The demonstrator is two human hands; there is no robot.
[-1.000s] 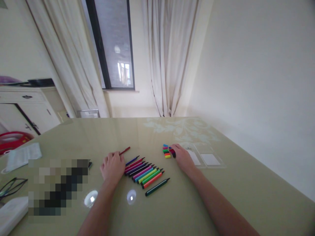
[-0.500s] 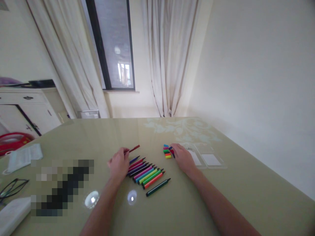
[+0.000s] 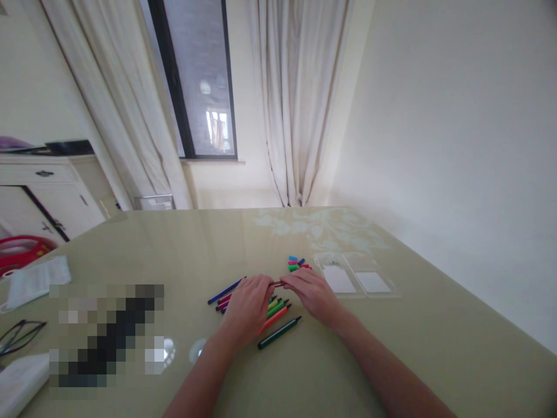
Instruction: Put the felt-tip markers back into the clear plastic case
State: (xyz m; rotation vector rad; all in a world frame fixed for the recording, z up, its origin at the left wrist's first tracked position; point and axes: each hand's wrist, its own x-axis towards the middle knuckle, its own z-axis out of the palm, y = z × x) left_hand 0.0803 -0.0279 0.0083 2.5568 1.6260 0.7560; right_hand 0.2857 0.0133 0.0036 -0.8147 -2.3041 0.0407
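Observation:
My left hand [image 3: 248, 305] is closed on a slim brown marker [image 3: 277, 284], held just above the table. The fingers of my right hand [image 3: 310, 293] pinch its other end; whether a cap is on that end is hidden. Below and behind my left hand lies a row of uncapped markers, partly covered, with a blue marker [image 3: 226, 291] at the far left and an orange marker [image 3: 277, 317] showing on the right. A dark green marker [image 3: 279, 333] lies apart, nearer to me. Several loose coloured caps [image 3: 293, 263] sit beyond my right hand, which hides part of them.
An open clear plastic case [image 3: 357, 281] with white inserts lies on the table [image 3: 195, 238] to the right. At the left are a face mask [image 3: 39, 281], eyeglasses [image 3: 21, 337] and a white object [image 3: 21, 383]. A blurred patch [image 3: 108, 337] covers something dark.
My left hand has moved right with the brown marker, over the row. My right hand has come away from the caps, nearer to me and left, and now grips the marker's other end.

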